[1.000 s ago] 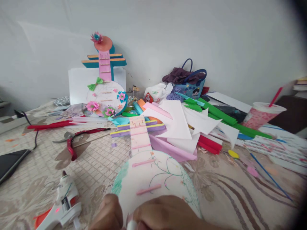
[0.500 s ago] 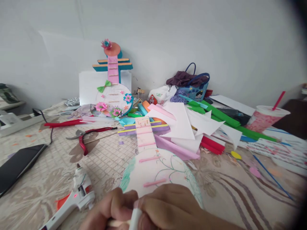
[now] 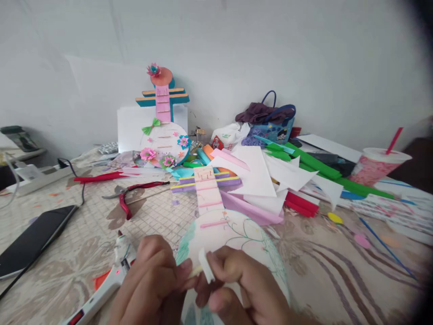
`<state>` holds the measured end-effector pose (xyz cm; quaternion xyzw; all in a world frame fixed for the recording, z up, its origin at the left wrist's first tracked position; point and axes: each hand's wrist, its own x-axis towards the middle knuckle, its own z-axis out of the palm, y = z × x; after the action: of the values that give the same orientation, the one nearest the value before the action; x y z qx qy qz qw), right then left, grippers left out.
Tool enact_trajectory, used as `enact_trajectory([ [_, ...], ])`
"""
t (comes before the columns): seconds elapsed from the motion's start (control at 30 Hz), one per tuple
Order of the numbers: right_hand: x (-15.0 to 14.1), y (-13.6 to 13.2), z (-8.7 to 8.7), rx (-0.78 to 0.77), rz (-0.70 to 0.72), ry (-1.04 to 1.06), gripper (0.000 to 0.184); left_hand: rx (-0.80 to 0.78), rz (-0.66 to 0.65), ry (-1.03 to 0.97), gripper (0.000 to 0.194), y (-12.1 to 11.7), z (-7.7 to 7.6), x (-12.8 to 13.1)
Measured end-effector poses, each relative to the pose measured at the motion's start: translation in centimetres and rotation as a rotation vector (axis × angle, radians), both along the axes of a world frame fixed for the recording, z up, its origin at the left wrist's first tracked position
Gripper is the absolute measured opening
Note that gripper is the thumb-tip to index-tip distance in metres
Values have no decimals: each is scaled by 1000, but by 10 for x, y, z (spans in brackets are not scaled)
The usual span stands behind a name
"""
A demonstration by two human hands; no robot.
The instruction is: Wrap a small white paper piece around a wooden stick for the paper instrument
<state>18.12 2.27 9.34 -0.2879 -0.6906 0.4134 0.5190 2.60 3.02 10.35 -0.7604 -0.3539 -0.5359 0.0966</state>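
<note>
Low in the head view, my left hand [image 3: 149, 280] is closed, pinching a thin pale wooden stick [image 3: 195, 271]. My right hand [image 3: 248, 284] is closed too, with a small white strip [image 3: 206, 266] between its fingers, held against the stick's end. Whether the strip is paper or tape I cannot tell. Beneath both hands lies a cardboard lute-shaped craft [image 3: 237, 230], its round white body drawn with green vines and its neck crossed by pink bars. My hands hide the lower part of the body.
On the left lie a glue gun [image 3: 117, 275] with a red light, a phone [image 3: 37, 239] and red-handled pruning shears [image 3: 125, 205]. A decorated lute craft [image 3: 164, 140] leans at the back. Paper scraps [image 3: 257, 176] spread across the middle; a drink cup [image 3: 379, 167] stands right.
My hands have turned and drawn slightly apart, so the stick and white strip between them show more clearly. The view has shifted a little.
</note>
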Motion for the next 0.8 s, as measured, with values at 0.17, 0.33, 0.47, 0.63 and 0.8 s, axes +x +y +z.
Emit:
enact_trajectory([
  [0.17, -3, -5, 11, -392, 236, 195, 29, 99, -71, 169, 14, -4, -1, -13],
  [0.33, -1, -2, 16, -519, 364, 297, 36, 144, -95, 195, 16, -9, 2, -16],
  [0.47, 0, -1, 16, -523, 439, 278, 36, 132, -77, 211, 15, -15, 3, -18],
  [0.63, 0, -1, 20, -524, 357, 191, 37, 133, -21, 156, 14, -19, 1, -16],
  [0.8, 5, 9, 16, -588, 336, 352, 27, 159, 58, 127, 13, -22, 1, -17],
])
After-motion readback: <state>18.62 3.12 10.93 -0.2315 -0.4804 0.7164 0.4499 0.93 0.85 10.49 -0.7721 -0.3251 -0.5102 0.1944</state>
